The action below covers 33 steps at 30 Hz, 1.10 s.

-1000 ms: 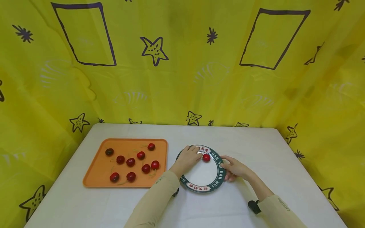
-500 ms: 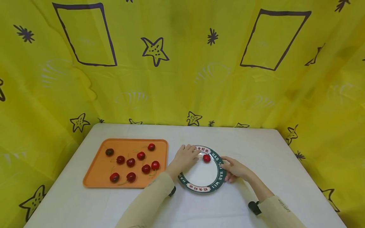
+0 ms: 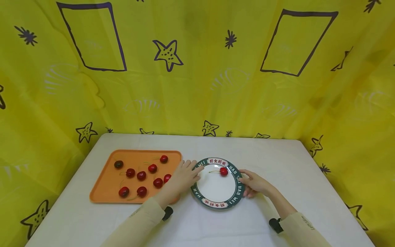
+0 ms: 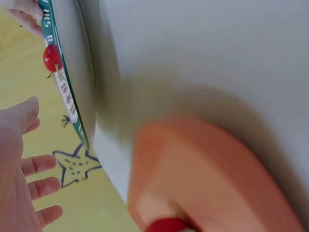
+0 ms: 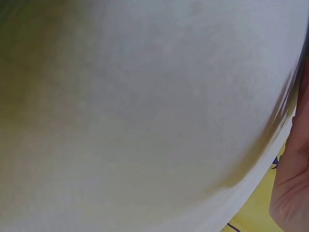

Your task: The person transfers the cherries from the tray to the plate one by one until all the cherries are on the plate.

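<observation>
A white plate (image 3: 216, 188) with a green lettered rim stands right of the table's middle. On it lies one red cherry (image 3: 223, 171), its thin stem pointing left. My right hand (image 3: 256, 183) holds the plate's right edge, thumb over the rim and other fingers at the side. My left hand (image 3: 182, 176) is in the gap between the plate and the orange tray (image 3: 105, 192), fingers spread with nothing in them. In the left wrist view its fingers (image 4: 41, 188) are apart, and the cherry shows at the plate's rim. Several cherries (image 3: 141, 175) lie scattered on the tray.
A white cloth (image 3: 265, 157) covers the table. Behind and at both sides hangs a yellow curtain (image 3: 197, 92) printed with starfish and frames. The tray's low raised rim faces the plate across a narrow gap.
My left hand has let go of the cherry on the plate and drawn back left toward the tray, uncovering the plate's left rim. The right hand has stayed at the plate's edge.
</observation>
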### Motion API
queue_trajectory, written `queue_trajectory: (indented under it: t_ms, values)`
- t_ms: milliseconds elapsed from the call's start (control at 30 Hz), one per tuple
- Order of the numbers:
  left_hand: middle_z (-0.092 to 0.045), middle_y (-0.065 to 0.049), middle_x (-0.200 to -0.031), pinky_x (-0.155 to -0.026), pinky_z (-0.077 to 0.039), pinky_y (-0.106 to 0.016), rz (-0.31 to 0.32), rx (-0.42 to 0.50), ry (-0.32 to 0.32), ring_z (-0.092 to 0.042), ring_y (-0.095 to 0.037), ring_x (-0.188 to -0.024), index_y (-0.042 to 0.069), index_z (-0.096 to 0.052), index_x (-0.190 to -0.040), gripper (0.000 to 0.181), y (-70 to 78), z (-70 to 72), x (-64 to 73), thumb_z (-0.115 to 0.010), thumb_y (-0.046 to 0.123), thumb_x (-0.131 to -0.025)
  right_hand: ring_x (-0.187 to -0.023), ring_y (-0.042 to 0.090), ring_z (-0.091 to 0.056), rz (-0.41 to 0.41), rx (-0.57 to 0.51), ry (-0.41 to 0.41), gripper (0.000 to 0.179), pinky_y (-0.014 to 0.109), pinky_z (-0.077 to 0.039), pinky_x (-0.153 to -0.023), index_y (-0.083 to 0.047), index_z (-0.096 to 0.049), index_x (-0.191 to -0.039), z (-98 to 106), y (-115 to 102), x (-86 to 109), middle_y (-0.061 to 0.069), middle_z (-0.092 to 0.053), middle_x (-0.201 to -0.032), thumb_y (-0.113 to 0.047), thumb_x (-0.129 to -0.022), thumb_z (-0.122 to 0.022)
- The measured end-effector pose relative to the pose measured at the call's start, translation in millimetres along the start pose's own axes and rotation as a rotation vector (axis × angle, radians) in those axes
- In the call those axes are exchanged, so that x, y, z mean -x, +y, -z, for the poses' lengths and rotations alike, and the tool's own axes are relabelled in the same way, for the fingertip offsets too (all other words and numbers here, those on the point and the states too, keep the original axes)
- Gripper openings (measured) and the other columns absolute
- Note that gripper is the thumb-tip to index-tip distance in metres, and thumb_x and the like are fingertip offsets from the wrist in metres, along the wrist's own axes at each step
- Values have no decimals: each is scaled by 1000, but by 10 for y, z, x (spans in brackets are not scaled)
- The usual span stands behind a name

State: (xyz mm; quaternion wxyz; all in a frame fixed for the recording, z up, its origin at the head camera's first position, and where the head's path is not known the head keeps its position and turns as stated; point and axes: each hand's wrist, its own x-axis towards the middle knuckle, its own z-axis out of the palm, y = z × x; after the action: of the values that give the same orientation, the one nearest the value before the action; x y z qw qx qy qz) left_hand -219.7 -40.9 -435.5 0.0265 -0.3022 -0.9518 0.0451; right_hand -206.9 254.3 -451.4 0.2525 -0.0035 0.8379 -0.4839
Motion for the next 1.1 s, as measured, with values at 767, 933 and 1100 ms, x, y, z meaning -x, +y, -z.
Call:
queue_trajectory:
  t_ms: [767,933,1100]
  values:
    - [-48,-11,-119,-96,-32,-50,111,-3,284,-44,-32,-109,22,-55,-119,39,-867,-103,1004,-66,25,-83,-46,14,-56,-7,3,13,52,23,-47,-46,-8,-26,-141,-17,-17,7,8,-59,-60,-23,-96,-46]
    - [-48,-12,-121,-96,-30,-53,181,-10,243,-43,-34,-110,19,-56,-121,41,-1052,-103,1191,-67,18,-81,-46,15,-55,-18,15,29,52,23,-47,-46,-8,-27,-141,-31,-24,11,8,-58,-60,-24,-96,-47]
    - [-46,-16,-122,-95,-28,-57,255,5,213,-42,-38,-110,18,-56,-121,42,-1266,-155,1372,-66,10,-80,-46,15,-55,-26,15,36,51,23,-47,-46,-9,-27,-141,-33,-28,11,8,-58,-60,-24,-96,-46]
